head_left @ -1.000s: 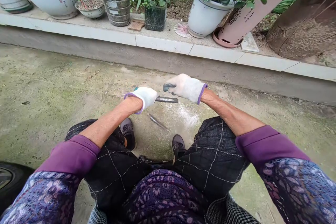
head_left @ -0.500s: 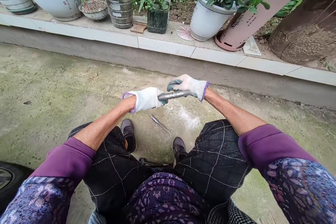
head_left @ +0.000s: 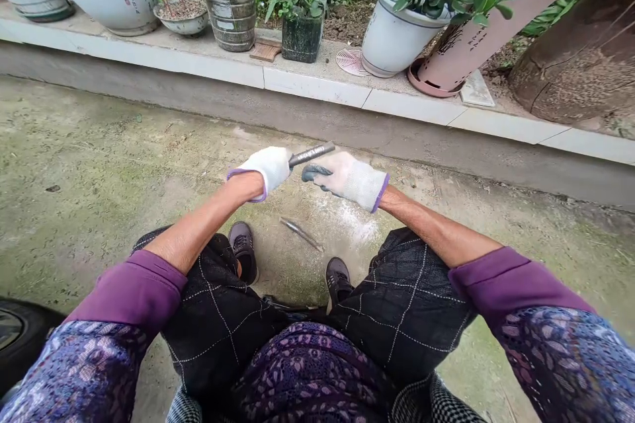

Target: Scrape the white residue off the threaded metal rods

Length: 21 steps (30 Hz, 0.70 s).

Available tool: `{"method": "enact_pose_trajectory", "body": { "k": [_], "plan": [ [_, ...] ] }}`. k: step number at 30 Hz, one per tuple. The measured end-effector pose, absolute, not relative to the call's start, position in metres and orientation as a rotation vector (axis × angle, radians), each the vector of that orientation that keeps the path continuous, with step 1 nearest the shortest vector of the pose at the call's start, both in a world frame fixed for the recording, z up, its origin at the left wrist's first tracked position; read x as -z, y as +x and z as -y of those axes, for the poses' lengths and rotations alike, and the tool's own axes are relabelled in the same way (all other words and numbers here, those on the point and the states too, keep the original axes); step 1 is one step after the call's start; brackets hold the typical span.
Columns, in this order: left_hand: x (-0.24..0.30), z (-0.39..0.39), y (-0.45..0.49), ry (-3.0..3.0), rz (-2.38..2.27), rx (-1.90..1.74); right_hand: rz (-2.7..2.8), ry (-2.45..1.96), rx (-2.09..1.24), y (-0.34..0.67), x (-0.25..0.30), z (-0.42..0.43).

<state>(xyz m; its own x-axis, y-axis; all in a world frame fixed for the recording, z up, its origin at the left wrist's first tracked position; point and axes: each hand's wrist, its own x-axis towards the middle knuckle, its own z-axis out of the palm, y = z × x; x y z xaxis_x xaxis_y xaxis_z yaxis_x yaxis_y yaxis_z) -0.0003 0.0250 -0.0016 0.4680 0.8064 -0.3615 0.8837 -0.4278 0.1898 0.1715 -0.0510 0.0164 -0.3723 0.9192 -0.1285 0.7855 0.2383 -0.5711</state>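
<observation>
My left hand (head_left: 268, 168), in a white glove with a purple cuff, is closed round one end of a dark metal rod (head_left: 311, 153) that points up and to the right. My right hand (head_left: 344, 178), gloved the same way, hovers just under the rod's free end with its fingers loosely curled and nothing in them. On the concrete ground (head_left: 99, 172) below the hands lies a second thin metal rod (head_left: 300, 232), between my two shoes. White dust marks the ground beside it.
A raised tiled ledge (head_left: 317, 86) runs across the back with several potted plants, among them a white pot (head_left: 391, 39) and a dark pot (head_left: 301, 36). A tree trunk (head_left: 575, 59) stands at far right. A black tyre (head_left: 20, 337) sits at lower left.
My right hand has let go of the rod and dropped below it. My left hand has tilted the rod's free end upward.
</observation>
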Motion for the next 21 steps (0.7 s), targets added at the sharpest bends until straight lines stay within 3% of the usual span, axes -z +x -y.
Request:
{"method": "enact_pose_trajectory", "body": {
  "k": [6, 12, 21],
  "plan": [
    [0.013, -0.005, 0.006, 2.67, -1.272, 0.634, 2.253, -1.678, -0.674, 0.19, -0.028, 0.029],
    [-0.001, 0.016, 0.017, 2.696, -0.98, 0.54, 2.184, -1.801, -0.823, 0.216, 0.011, 0.004],
    [-0.018, -0.026, -0.01, 2.489, -1.52, 0.308, 2.291, -1.717, -0.931, 0.191, 0.018, 0.033]
  ]
}}
